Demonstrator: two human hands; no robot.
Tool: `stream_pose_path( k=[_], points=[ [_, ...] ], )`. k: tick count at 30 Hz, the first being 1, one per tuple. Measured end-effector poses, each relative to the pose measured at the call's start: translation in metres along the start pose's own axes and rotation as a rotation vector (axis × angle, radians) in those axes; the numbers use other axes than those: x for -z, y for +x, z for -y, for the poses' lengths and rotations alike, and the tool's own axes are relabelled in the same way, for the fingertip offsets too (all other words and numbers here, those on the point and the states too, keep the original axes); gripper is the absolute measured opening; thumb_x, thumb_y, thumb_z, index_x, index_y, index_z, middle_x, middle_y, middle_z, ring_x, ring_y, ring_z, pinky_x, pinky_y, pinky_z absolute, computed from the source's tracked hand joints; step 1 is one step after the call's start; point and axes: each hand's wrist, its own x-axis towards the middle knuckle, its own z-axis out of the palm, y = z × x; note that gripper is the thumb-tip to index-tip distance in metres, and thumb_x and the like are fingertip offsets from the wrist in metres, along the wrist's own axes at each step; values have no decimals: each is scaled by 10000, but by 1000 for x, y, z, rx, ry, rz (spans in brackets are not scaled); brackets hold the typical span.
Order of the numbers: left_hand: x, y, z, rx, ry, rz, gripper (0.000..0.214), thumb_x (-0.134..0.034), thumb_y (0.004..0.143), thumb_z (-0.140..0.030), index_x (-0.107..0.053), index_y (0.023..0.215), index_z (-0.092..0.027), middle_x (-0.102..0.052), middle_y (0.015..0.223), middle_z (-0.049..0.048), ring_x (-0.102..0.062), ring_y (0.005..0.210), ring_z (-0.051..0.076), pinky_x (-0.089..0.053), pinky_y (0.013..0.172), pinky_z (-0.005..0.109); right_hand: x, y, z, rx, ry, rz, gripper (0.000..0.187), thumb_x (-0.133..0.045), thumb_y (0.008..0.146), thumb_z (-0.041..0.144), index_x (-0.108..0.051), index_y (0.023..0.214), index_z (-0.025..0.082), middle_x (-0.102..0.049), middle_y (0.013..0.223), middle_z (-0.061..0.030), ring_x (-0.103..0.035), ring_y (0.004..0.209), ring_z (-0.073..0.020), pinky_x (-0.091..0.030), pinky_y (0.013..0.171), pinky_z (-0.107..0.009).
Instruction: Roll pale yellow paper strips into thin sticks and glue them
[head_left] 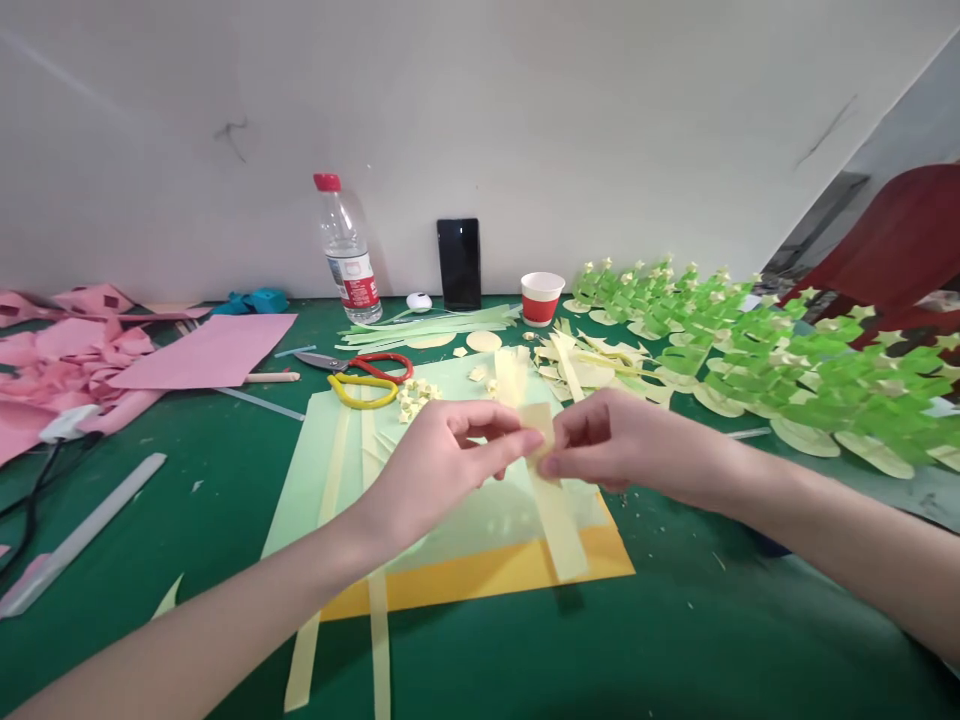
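Both hands pinch one pale yellow paper strip (pixel 555 525) above a stack of paper sheets. My left hand (pixel 450 455) grips its upper part between thumb and fingers. Close beside it, my right hand (pixel 600 440) pinches the same strip, whose lower end hangs down toward me. Under the hands lie a light green sheet (pixel 300 470) and an orange-yellow sheet (pixel 480 580). Small folded paper stars (pixel 416 400) sit on the green sheet, left of the hands. Two more long yellow strips (pixel 379 640) run over the sheets to the front.
Red-and-yellow-handled scissors (pixel 367 378) lie behind the sheets. A water bottle (pixel 349 255), a phone (pixel 459 265) and a paper cup (pixel 541 298) stand near the wall. Pink paper (pixel 202 350) and a glue stick (pixel 82 530) lie left; many green paper plants (pixel 787 370) stand right.
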Motion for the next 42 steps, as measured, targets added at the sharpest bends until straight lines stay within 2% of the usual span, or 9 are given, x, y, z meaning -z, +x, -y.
stream_pose_path(
  k=[3, 6, 10, 13, 18, 24, 29, 35, 42],
  points=[
    [-9, 0, -5, -7, -48, 18, 277, -594, 722, -429, -617, 566, -202, -582, 579, -17, -396, 469, 99, -385, 462, 239, -8, -11, -4, 98, 19, -42, 433, -638, 718, 514, -454, 532, 169, -274, 506, 67, -200, 481, -63, -150, 440, -243],
    [-14, -2, -6, 9, -117, 24, 203, -611, 709, -377, -646, 597, -211, -589, 583, -22, -431, 483, 103, -426, 492, 242, -9, -21, -9, 149, 37, -47, 461, -562, 772, 555, -463, 542, 169, -304, 516, 51, -223, 486, -71, -160, 440, -251],
    [-12, -5, -5, -57, -259, 10, 156, -613, 760, -352, -715, 713, -243, -624, 668, -19, -517, 607, 125, -487, 631, 250, -6, -31, -15, 115, 90, 74, 502, -532, 806, 552, -385, 516, 169, -305, 505, 47, -234, 457, -64, -173, 420, -239],
    [-9, -5, -3, -74, -311, 71, 187, -608, 789, -301, -724, 646, -266, -666, 742, -23, -555, 682, 131, -489, 646, 236, -4, -34, -19, 96, 124, 154, 499, -526, 818, 517, -337, 515, 168, -253, 520, 49, -209, 471, -66, -168, 425, -235],
    [-8, -3, -1, -26, -335, 117, 145, -664, 745, -246, -742, 632, -292, -714, 804, -43, -607, 753, 135, -487, 734, 244, -5, -34, -20, 61, 95, 176, 444, -523, 820, 455, -330, 541, 169, -251, 550, 43, -207, 489, -74, -149, 425, -247],
    [-11, -4, -1, -26, -326, 128, 136, -666, 732, -205, -750, 654, -278, -714, 763, -35, -604, 688, 129, -495, 687, 240, -8, -35, -18, 101, 25, 101, 371, -507, 807, 393, -357, 550, 172, -251, 542, 40, -222, 489, -76, -168, 413, -240],
    [-11, -7, -3, -43, -347, 134, 162, -649, 751, -210, -750, 635, -263, -720, 751, -20, -609, 677, 139, -491, 655, 242, -12, -33, -19, 161, 77, 33, 346, -441, 850, 410, -483, 595, 181, -270, 516, 35, -230, 475, -90, -174, 402, -246],
    [-7, -4, 0, -25, -316, 223, 138, -652, 790, -249, -769, 717, -260, -725, 787, -26, -597, 700, 124, -444, 617, 215, -11, -35, -17, 125, 31, 49, 389, -432, 853, 408, -340, 556, 174, -192, 536, 44, -183, 480, -75, -142, 405, -227],
    [-14, -6, -1, 15, -215, 138, 181, -608, 784, -191, -710, 639, -225, -707, 679, -77, -556, 594, 77, -417, 562, 157, -13, -36, -16, 93, -17, 69, 349, -402, 827, 374, -331, 552, 173, -205, 540, 36, -186, 489, -78, -151, 408, -224]
  ],
)
